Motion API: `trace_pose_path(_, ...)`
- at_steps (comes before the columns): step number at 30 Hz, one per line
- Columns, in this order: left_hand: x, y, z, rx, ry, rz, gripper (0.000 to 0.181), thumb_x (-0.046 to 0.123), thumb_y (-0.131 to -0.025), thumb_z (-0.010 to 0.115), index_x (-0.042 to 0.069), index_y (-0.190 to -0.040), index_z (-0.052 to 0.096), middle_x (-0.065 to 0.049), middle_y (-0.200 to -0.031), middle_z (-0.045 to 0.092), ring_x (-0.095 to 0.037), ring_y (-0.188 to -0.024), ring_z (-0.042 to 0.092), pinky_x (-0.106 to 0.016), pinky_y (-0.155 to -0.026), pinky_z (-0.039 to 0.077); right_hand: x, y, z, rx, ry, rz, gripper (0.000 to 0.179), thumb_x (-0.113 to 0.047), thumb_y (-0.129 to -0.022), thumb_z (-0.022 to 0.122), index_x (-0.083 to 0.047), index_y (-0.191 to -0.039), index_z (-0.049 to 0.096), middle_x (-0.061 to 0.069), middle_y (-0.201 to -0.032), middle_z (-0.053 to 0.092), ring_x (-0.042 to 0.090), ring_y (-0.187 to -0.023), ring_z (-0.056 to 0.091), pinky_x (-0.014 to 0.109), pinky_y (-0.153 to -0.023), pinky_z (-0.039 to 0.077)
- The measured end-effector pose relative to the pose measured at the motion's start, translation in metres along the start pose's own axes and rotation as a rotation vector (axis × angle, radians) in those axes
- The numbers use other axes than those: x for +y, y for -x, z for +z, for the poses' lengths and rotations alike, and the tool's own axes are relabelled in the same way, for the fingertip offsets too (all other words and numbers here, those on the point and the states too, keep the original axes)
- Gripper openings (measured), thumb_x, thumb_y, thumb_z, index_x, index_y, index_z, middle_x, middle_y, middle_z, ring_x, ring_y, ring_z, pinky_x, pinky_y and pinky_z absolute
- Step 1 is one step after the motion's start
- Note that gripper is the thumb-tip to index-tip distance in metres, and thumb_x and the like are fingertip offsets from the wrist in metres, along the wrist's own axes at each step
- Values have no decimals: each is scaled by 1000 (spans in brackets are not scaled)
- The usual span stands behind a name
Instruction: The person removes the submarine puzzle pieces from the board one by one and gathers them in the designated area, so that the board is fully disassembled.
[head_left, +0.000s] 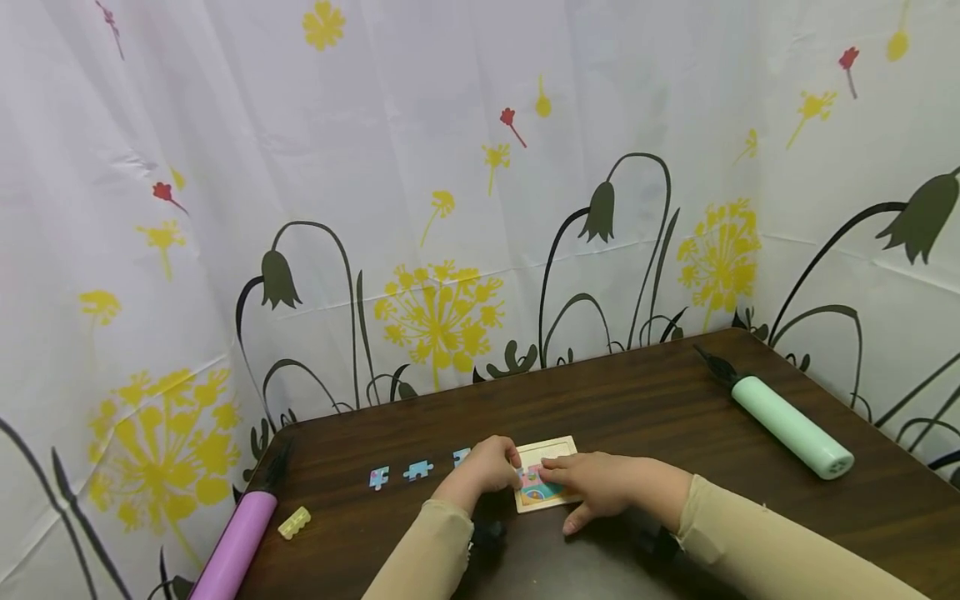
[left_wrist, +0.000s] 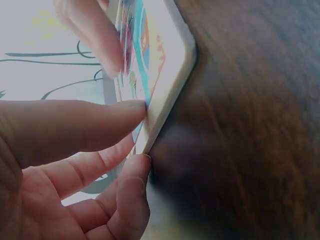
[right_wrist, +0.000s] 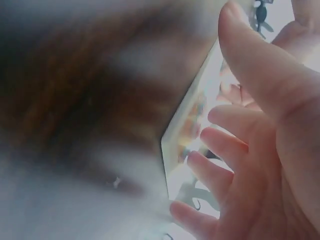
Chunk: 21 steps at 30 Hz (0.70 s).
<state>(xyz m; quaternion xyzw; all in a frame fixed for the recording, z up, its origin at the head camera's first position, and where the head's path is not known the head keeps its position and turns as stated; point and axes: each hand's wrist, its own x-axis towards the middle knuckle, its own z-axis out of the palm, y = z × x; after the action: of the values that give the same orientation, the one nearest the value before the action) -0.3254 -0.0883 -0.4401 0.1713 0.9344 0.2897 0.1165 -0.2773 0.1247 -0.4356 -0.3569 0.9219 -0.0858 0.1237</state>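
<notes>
A wooden jigsaw puzzle tray (head_left: pixel 550 450) with a pale rim lies on the dark table, its near part filled with colourful pieces. My left hand (head_left: pixel 480 468) is at the tray's left side. In the left wrist view its thumb (left_wrist: pixel 95 125) presses on the inner side of the rim (left_wrist: pixel 177 65), and curled fingers meet the outer edge, pinching it. Whether a loose piece is also between them is hidden. Fingers of my right hand (head_left: pixel 603 485) lie spread over the tray's right part, with the thumb apart near the tabletop.
Left of the tray are blue puzzle pieces (head_left: pixel 417 471) in a row. A small yellow block (head_left: pixel 295 522) and a purple pump-like cylinder (head_left: pixel 236 542) lie farther left. A mint-green cylinder (head_left: pixel 791 425) with a black tip lies at the right. A flower-printed curtain (head_left: pixel 465 208) hangs behind the table.
</notes>
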Motion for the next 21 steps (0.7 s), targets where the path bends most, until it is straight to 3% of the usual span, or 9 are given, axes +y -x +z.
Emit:
trace_pose_path(7, 0, -1, 1, -2, 4, 1, 20, -2, -70, 78, 3, -81, 62, -5, -76, 55, -22, -66, 47, -33, -58, 38, -4, 3, 5, 3, -17, 17, 86, -51, -82, 73, -17, -153, 39, 2, -157, 33, 24, -141, 33, 45, -107, 35)
trace_pose_path(14, -2, -1, 1, 1, 14, 11, 22, -2, -69, 78, 3, -82, 61, -5, -76, 54, -21, -66, 46, -33, -57, 38, -2, 4, 6, 3, -46, -32, 75, -45, -83, 76, -34, -149, 44, 8, -158, 30, 28, -142, 30, 43, -108, 34)
trace_pose_path(21, -2, 0, 1, 31, 28, 34, 23, -3, -70, 79, 3, -80, 60, -3, -72, 53, -19, -63, 47, -31, -55, 39, -4, 4, 4, -6, -50, -34, 69, -44, -85, 74, -32, -147, 47, 7, -158, 30, 28, -143, 29, 43, -109, 33)
